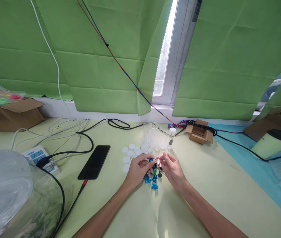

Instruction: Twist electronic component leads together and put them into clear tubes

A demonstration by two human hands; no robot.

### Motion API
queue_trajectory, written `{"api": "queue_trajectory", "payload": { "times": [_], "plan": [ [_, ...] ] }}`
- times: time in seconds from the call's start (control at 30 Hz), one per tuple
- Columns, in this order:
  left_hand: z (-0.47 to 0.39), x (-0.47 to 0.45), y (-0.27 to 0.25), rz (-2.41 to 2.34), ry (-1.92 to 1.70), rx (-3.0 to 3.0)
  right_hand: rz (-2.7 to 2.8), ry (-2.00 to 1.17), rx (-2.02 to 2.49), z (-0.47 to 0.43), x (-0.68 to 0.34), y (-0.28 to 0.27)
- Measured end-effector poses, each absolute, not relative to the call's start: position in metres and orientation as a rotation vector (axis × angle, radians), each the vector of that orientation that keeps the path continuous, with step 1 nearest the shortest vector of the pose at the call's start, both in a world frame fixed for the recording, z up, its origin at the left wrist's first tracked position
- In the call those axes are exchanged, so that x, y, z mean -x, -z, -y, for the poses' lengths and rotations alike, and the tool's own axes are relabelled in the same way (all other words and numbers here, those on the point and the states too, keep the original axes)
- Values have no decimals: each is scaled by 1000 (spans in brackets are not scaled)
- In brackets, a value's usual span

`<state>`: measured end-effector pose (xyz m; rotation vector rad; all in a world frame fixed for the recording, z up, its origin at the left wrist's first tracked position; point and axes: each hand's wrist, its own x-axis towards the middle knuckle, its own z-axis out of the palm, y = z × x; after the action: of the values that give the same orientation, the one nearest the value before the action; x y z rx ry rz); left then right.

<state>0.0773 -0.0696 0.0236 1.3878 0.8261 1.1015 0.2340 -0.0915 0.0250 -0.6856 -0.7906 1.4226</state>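
Note:
My left hand [139,168] is closed, its fingers pinching a small blue metallic part [151,160]. A thin bent wire rises above that part. Opposite it, my right hand [173,168] pinches a thin metal rod [159,159] that reaches toward the blue part. Whether the two touch is too small to tell. Right under the hands lies a little cluster on the table: shiny blue parts [154,186], a green part [155,171] and a black knob-like piece [159,174]. My fingers hide some of this cluster.
White round caps [126,160] lie left of my hands, with clear tubes [152,137] behind. A black phone [94,162] on a cable, a power strip [41,158] and a large clear plastic roll [6,191] are leftward. A small cardboard box [197,135] and a green cup [270,143] stand rightward.

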Motion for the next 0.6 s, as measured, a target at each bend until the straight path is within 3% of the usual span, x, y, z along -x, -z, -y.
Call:
{"api": "queue_trajectory", "payload": {
  "times": [0.6],
  "plan": [
    [70, -78, -24, -820, -1105, -1367, 748, -1440, 671, 90, -233, -24]
  ]
}}
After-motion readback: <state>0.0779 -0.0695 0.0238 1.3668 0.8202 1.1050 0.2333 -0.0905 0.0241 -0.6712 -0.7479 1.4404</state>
